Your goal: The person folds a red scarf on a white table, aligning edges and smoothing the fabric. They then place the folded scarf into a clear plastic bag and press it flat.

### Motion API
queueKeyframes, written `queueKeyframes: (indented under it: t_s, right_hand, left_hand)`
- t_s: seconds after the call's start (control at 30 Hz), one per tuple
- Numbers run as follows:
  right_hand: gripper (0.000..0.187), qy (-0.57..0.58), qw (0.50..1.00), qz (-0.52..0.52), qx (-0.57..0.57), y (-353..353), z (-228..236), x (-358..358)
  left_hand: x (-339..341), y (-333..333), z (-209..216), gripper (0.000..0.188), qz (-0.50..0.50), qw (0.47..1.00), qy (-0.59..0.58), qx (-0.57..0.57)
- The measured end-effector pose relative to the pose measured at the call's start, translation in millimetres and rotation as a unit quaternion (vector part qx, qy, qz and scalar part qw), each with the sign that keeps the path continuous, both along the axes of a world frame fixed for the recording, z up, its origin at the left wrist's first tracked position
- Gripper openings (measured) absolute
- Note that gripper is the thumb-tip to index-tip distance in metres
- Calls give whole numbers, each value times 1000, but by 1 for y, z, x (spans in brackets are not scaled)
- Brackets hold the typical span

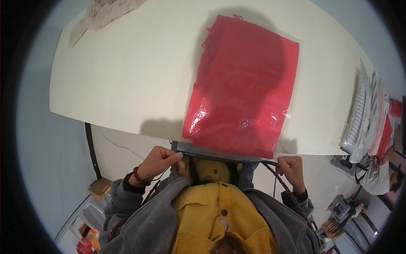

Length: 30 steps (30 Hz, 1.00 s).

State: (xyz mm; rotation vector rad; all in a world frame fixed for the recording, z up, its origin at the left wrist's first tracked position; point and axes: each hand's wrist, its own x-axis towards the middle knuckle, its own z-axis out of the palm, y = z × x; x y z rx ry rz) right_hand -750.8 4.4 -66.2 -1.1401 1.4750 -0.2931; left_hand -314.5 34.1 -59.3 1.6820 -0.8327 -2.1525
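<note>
A clear plastic bag (pixel 294 70) lies on the white table in front of me, with a folded red cloth (pixel 245 80) inside it. Its near end, bordered by a dark strip (pixel 220 159), hangs slightly over the table's front edge. My left hand (pixel 157 164) pinches the left end of that strip between thumb and fingers. At the right end, my right hand (pixel 292 170) is closed on the same strip. Between the two hands the strip is stretched nearly straight. Loops of dark cord hang near both hands.
Pale furry fabric (pixel 108 15) lies at the table's far left. Flat plastic-wrapped textiles (pixel 359 114) are stacked at the right edge. The white table (pixel 122 76) curves around the bag. Below its left end stands a small cardboard box (pixel 100 188).
</note>
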Motion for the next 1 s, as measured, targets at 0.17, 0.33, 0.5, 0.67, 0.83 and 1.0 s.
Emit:
queueKeyframes:
  t_s: [0.17, 0.33, 0.5, 0.67, 0.83, 1.0]
  right_hand:
    - [27, 137, 989, 11, -53, -14, 31, 5]
    - [32, 134, 900, 12, -416, -57, 39, 61]
    - [75, 267, 849, 98, -445, -97, 7, 134]
    - [78, 355, 833, 92, -415, -120, -14, 149]
    - [79, 392, 827, 120, -384, -124, -26, 150]
    - [79, 402, 841, 141, -333, -126, -26, 151]
  left_hand:
    - [7, -44, 49, 39, -186, 970, 25, -154]
    - [-52, -104, 61, 58, -273, 728, -280, -563]
    - [-128, -156, 18, 71, -287, 596, -420, -622]
    - [-131, -182, -19, 71, -275, 626, -428, -591]
    - [-129, -185, -25, 68, -287, 647, -420, -568]
    - [-134, -188, -19, 71, -293, 668, -419, -541]
